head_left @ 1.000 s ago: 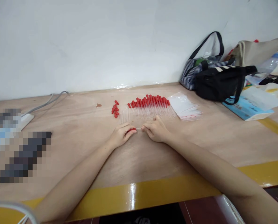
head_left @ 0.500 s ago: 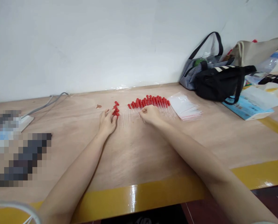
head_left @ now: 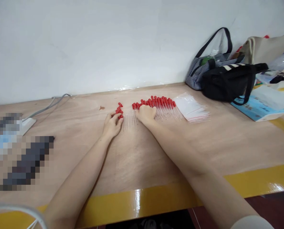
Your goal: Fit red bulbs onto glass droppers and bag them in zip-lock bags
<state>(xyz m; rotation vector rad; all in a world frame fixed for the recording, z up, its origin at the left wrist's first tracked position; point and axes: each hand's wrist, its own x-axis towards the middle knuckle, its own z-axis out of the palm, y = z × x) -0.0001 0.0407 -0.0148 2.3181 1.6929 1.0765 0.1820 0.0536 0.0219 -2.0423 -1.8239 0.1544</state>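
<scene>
A row of clear glass droppers with red rubber bulbs [head_left: 159,103] lies on the wooden table. A small pile of loose red bulbs [head_left: 119,110] sits to its left, with bare clear tubes [head_left: 128,121] between them. My left hand [head_left: 112,124] reaches the loose bulbs, its fingertips pinching one. My right hand [head_left: 146,114] rests on the left end of the dropper row, fingers curled; what it holds, if anything, is hidden.
A stack of small clear zip bags [head_left: 191,109] lies right of the droppers. Striped and black bags [head_left: 224,81] and a blue booklet [head_left: 257,109] stand at the right. A cable and power strip [head_left: 24,122] are at the left. Yellow tape [head_left: 137,202] edges the table.
Both hands moved from the near middle, where they held one dropper together, away to the far piles: the left to the loose bulbs, the right to the dropper row.
</scene>
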